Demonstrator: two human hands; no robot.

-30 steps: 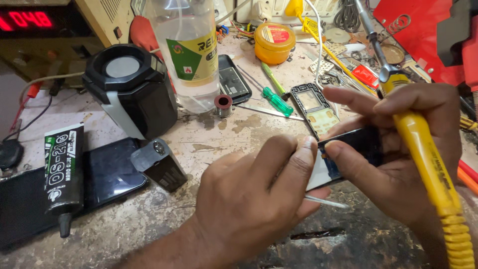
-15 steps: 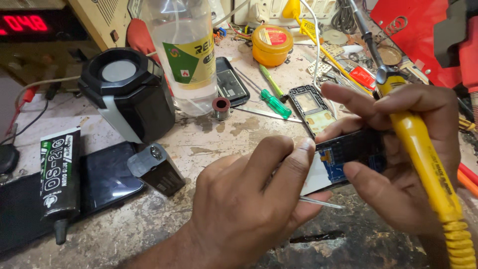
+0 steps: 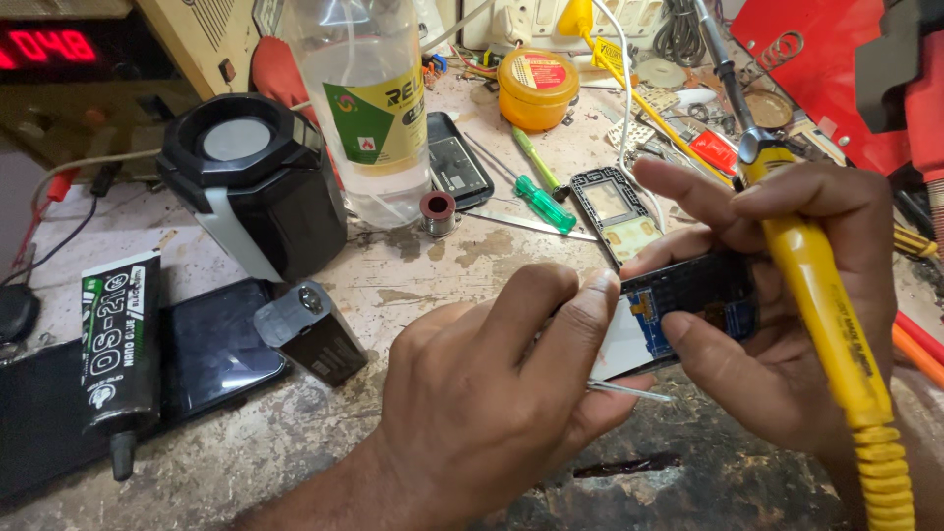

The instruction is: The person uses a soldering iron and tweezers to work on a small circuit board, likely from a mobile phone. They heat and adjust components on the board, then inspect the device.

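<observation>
Over the last second I have drawn the small phone board [image 3: 688, 305] a little nearer and to the left, and my left fingers have slid further onto it, so the work on its near edge goes on. At far left a red number display [image 3: 44, 46] glows; nearer, a black glue tube [image 3: 120, 344] with green and white lettering lies on a dark phone. My left hand [image 3: 492, 393] pinches thin tweezers [image 3: 629, 390] against the board. Behind, a clear bottle [image 3: 369, 108] carries a yellow-green label, with a yellow tub [image 3: 537, 90] further right. My right hand [image 3: 787, 315] clamps the board and a yellow soldering iron [image 3: 826, 324].
</observation>
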